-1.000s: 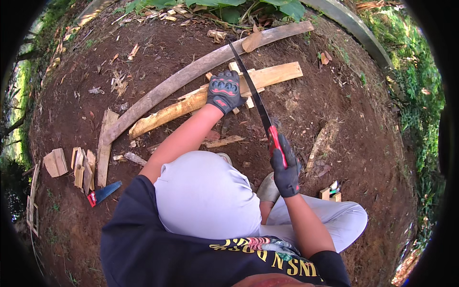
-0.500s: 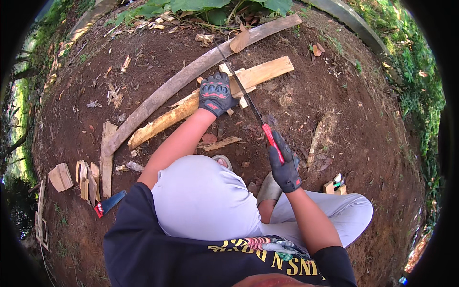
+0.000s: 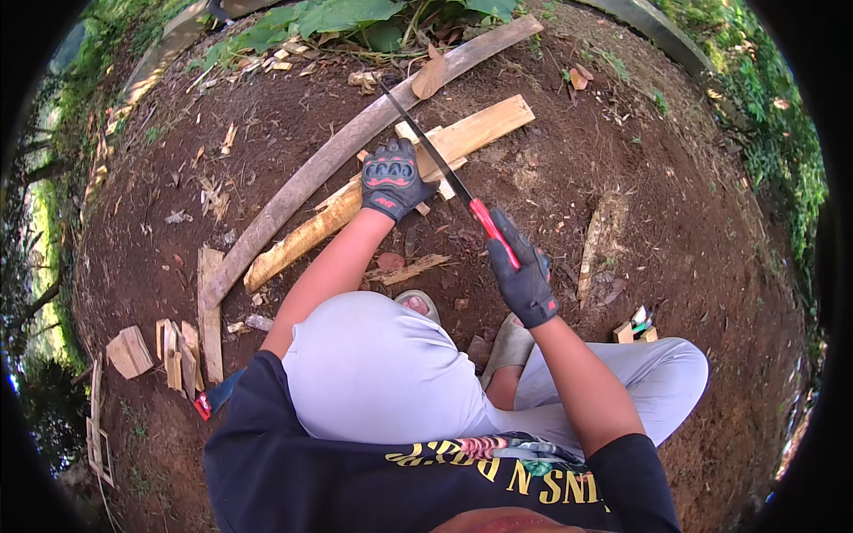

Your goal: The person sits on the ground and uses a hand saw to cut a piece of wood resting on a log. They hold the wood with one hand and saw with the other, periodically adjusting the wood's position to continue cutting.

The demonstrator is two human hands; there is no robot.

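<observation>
My left hand (image 3: 393, 178), in a black and red padded glove, presses down on a pale wooden plank (image 3: 484, 127), its fingers curled over the far side. In my gloved right hand (image 3: 524, 277) is the red handle of a handsaw (image 3: 431, 153). The saw's dark blade lies across the plank just right of my left hand. Its tip reaches over a long weathered board (image 3: 306, 169) behind. Small wood pieces (image 3: 451, 181) lie under the plank. Whether the teeth have cut into the wood cannot be made out.
A second saw (image 3: 222, 393) with a blue blade lies at left beside short wood offcuts (image 3: 131, 352). An upright-lying board (image 3: 211, 311) touches the long board's near end. Wood blocks (image 3: 634, 332) rest by my right knee. Broad green leaves (image 3: 346, 16) grow beyond.
My right hand has pushed the saw forward and slightly left across the plank. My left hand stays on the plank. The whole view has shifted a little.
</observation>
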